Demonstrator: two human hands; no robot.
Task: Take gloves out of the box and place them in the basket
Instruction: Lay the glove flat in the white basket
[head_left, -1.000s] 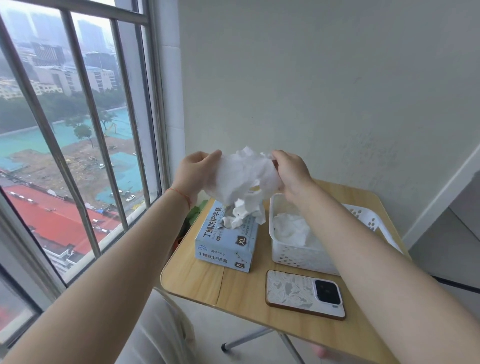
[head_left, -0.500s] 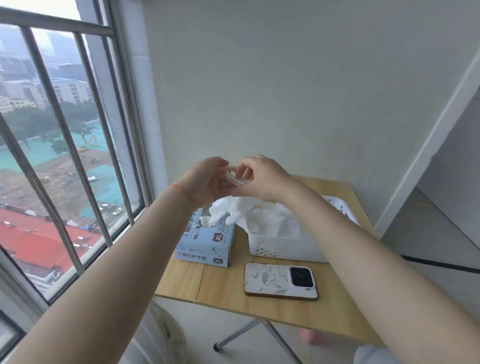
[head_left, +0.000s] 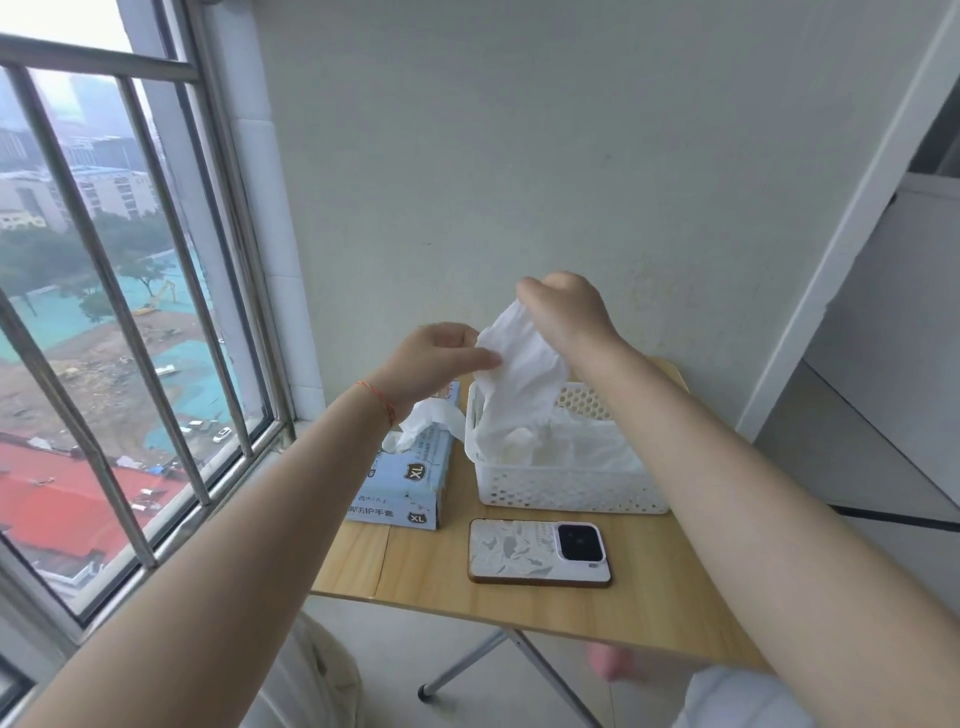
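Bare forearms, thin red string bracelet (head_left: 378, 399) on left wrist

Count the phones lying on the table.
1. The phone lies flat, camera side up, near the table's front edge, in front of the white basket. The forearms cover part of the tabletop, so another could be hidden.
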